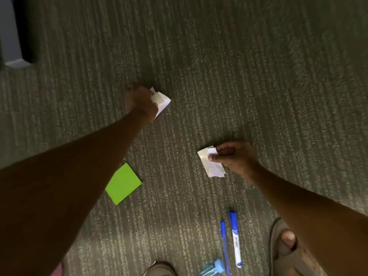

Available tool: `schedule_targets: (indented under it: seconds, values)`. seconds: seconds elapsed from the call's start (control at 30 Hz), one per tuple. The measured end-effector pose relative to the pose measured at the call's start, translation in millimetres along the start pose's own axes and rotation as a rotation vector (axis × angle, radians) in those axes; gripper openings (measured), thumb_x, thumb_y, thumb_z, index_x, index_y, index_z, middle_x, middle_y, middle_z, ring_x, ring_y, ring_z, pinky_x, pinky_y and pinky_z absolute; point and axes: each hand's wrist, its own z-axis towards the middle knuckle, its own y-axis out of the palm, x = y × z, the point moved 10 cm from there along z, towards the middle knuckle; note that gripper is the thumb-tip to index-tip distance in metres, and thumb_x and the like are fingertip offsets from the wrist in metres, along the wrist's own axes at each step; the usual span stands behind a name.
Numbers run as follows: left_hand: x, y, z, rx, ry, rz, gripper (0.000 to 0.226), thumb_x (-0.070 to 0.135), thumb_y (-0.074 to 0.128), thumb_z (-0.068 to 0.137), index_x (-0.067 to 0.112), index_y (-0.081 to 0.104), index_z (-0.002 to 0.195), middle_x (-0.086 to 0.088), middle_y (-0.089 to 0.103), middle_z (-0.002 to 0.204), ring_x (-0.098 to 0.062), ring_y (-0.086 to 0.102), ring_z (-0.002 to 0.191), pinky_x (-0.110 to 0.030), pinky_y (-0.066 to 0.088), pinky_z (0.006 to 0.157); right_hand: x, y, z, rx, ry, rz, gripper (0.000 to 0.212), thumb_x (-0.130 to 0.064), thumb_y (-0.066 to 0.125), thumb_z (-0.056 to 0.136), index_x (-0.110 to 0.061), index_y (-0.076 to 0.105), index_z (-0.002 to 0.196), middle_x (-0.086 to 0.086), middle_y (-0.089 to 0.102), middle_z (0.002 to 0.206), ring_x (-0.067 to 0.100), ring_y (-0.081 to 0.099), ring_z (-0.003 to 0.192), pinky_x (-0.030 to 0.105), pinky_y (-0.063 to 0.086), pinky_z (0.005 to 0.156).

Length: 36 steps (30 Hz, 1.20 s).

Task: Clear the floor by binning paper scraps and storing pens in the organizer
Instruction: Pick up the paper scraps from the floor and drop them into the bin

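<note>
My left hand reaches far out over the carpet and grips white and beige paper scraps. Closer in, my right hand pinches another small stack of white and beige scraps between thumb and fingers. A bright green sticky note lies flat on the carpet under my left forearm. Near my feet lie a thin blue pen and a white marker with a blue cap, side by side. A clear pen with a light blue cap pokes in at the bottom edge.
Grey-green striped carpet covers the floor. A dark upright furniture edge and a pale wall stand at the top left. My sandalled feet are at the bottom, right next to the pens.
</note>
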Motion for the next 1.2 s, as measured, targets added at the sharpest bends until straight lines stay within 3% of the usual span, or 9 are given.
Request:
schedule_targets:
  seconds: [0.2,0.3,0.4,0.5,0.57,0.67,0.8,0.9,1.2]
  values:
    - [-20.0,28.3,1.8,-0.008,-0.118,0.022,0.061,0.021,0.054,0.095,-0.008,0.028,0.142,-0.029,0.031,0.15,-0.039,0.029,0.141,-0.043,0.026,0.114,0.7,2.2,4.8,-0.033,0.003,0.014,0.026,-0.014,0.093,0.057,-0.023,0.072,0.07,-0.003,0.074,0.068,-0.001,0.064,0.054,0.017,0.051,0.052]
    - [-27.6,25.1,-12.5,0.05,-0.13,-0.094,0.056,0.023,0.058,0.092,-0.001,0.039,0.139,-0.025,0.038,0.145,-0.035,0.035,0.137,-0.038,0.029,0.111,0.4,4.0,3.3,-0.044,0.002,0.013,0.025,-0.012,0.092,0.06,-0.02,0.073,0.075,0.004,0.075,0.074,0.006,0.067,0.061,0.021,0.055,0.058]
    - [-22.8,4.6,-53.5,0.175,-0.077,-0.257,0.044,0.014,0.069,0.08,0.008,0.058,0.122,-0.017,0.061,0.123,-0.032,0.059,0.113,-0.037,0.047,0.094,-1.0,7.0,1.9,-0.088,0.051,0.03,0.025,-0.007,0.089,0.062,-0.014,0.073,0.081,0.005,0.074,0.076,0.01,0.068,0.064,0.02,0.055,0.053]
    - [-27.3,2.0,-112.7,0.169,-0.18,-0.569,0.042,0.002,0.074,0.07,0.006,0.06,0.11,-0.018,0.069,0.106,-0.03,0.066,0.092,-0.037,0.055,0.076,-1.2,4.2,-7.1,-0.103,0.119,0.109,0.037,0.002,0.082,0.069,0.004,0.068,0.103,0.012,0.072,0.085,0.014,0.068,0.068,0.02,0.057,0.052]
    - [-34.1,17.9,-155.3,0.061,-0.319,-0.707,0.037,0.003,0.078,0.07,-0.001,0.064,0.104,-0.02,0.07,0.099,-0.027,0.066,0.083,-0.033,0.057,0.072,0.8,-6.0,-22.8,-0.055,0.136,0.163,0.038,0.003,0.079,0.073,0.006,0.065,0.108,0.009,0.071,0.085,0.007,0.068,0.064,0.019,0.056,0.053]
    - [-40.8,20.2,-220.3,0.015,-0.484,-0.838,0.02,0.005,0.081,0.068,-0.003,0.071,0.083,-0.008,0.066,0.072,-0.016,0.056,0.058,-0.012,0.041,0.045,-7.0,-12.8,-58.1,-0.048,0.138,0.178,0.033,-0.004,0.078,0.076,0.002,0.067,0.106,-0.001,0.075,0.077,0.007,0.07,0.065,0.025,0.058,0.058]
    - [-43.7,3.1,-284.5,0.012,-0.727,-1.242,0.023,-0.007,0.077,0.069,0.012,0.065,0.074,0.001,0.066,0.072,-0.005,0.06,0.054,-0.02,0.049,0.052,-43.1,-9.8,-105.4,-0.094,0.152,0.195,0.021,-0.007,0.078,0.077,-0.01,0.067,0.095,0.003,0.075,0.087,0.01,0.072,0.07,0.032,0.06,0.065]
    - [-50.1,-29.4,-318.2,0.075,-0.819,-1.427,0.03,-0.009,0.078,0.067,0.008,0.068,0.09,0.004,0.069,0.079,-0.001,0.066,0.058,-0.017,0.053,0.052,-79.5,2.2,-141.2,-0.135,0.157,0.175,0.032,-0.008,0.078,0.078,-0.01,0.064,0.106,0.006,0.073,0.099,0.011,0.072,0.074,0.026,0.058,0.056]
    - [-131.5,-143.5,-432.0,0.26,-0.998,-1.716,0.036,-0.007,0.076,0.072,-0.002,0.066,0.106,-0.016,0.07,0.105,-0.018,0.068,0.074,-0.029,0.058,0.062,-171.1,89.4,-269.8,-0.221,0.138,0.128,0.03,-0.006,0.077,0.077,-0.014,0.064,0.104,0.001,0.074,0.092,0.01,0.072,0.07,0.023,0.056,0.052]
